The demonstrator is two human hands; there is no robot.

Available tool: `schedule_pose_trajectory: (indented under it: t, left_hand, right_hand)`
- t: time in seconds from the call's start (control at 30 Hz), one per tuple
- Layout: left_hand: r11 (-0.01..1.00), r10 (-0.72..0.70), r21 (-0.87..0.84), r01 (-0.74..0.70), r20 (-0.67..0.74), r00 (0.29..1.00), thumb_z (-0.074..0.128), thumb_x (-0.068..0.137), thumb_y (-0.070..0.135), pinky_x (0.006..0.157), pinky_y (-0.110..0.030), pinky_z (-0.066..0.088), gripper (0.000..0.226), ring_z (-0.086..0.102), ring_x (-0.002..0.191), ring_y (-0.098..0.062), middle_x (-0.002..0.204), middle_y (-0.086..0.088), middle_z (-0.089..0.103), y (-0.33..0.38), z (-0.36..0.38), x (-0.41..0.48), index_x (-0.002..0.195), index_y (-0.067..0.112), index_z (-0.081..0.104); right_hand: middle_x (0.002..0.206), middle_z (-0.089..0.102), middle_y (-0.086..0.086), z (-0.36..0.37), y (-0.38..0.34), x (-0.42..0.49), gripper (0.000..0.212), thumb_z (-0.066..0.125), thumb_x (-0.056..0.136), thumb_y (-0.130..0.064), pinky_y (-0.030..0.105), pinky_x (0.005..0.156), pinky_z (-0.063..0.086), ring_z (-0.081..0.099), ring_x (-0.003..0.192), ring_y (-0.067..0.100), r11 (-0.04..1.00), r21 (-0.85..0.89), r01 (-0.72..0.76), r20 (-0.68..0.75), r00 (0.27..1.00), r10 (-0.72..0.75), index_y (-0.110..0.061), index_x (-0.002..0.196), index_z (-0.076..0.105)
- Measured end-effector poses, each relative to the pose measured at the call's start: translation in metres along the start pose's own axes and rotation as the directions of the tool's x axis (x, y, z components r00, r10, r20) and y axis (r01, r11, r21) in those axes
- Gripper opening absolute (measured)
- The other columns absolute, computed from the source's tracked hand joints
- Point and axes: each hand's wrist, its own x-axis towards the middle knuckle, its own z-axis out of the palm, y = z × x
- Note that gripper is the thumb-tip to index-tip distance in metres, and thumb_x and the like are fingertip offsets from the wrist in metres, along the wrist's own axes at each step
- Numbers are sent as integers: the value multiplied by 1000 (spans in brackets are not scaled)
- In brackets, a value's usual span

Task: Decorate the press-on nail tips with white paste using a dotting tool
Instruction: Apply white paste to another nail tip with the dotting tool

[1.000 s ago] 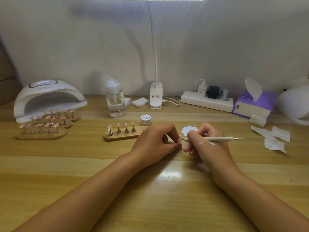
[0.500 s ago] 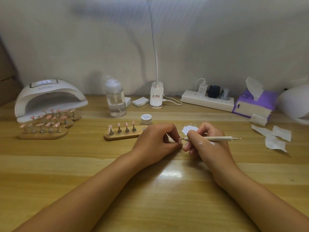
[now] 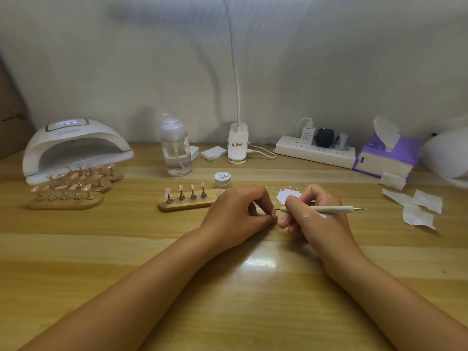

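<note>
My left hand (image 3: pixel 240 214) is curled, its fingertips pinching something hidden, which I judge to be one nail tip. My right hand (image 3: pixel 314 219) grips the dotting tool (image 3: pixel 326 209), its point at those fingertips. White paste (image 3: pixel 287 194) lies just beyond the right hand, and four nail tips (image 3: pixel 186 192) stand left of the left. I should brace both wrists and dab lightly.

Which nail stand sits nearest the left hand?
The centre stand with four pink tips, its right end beside the left hand; the other stands cluster far left by the nail lamp.
</note>
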Motion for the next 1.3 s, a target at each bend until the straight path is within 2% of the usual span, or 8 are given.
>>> schedule_pose_trajectory:
  t: [0.17,0.4,0.83,1.1,1.3]
  left_hand:
    - [1000,4,-7,-4,3,1000,76,78,17,66,-42,53,18,60,70,-9,81,18,67,0,0,0,76,31,64]
    - [1000,-9,-14,10,7,1000,79,78,19,68,-40,55,28,61,68,-8,81,19,69,0,-1,1,73,39,60]
    - [999,-14,-31,14,-8,1000,80,77,20,64,-39,53,20,59,66,-8,77,21,66,-4,1,2,73,33,64]
    - [999,-9,-32,9,-4,1000,81,78,19,64,-39,54,18,61,66,-9,77,17,67,-3,0,2,75,29,66]
    - [1000,-12,-19,12,-3,1000,80,78,19,64,-38,54,26,61,66,-8,77,19,66,-2,0,2,73,36,62]
  right_hand:
    - [57,69,13,0,0,1,18,60,83,-5,19,45,44,55,44,9,999,36,3,-9,1000,-3,-10,70,47]
    - [48,62,11,0,0,0,26,59,82,-6,17,40,40,48,38,10,998,55,9,-42,999,-6,-12,63,43]
    - [58,69,13,1,-1,0,23,61,83,-5,22,49,46,55,44,12,1000,15,12,-4,1000,-12,-12,67,45]
    - [58,70,14,1,-1,-1,22,61,83,-5,20,49,46,56,46,11,1000,5,16,3,1000,-16,-11,67,46]
    - [57,69,14,0,-1,-2,22,61,83,-5,24,50,46,55,45,11,1000,18,13,-3,1000,-13,-10,67,46]
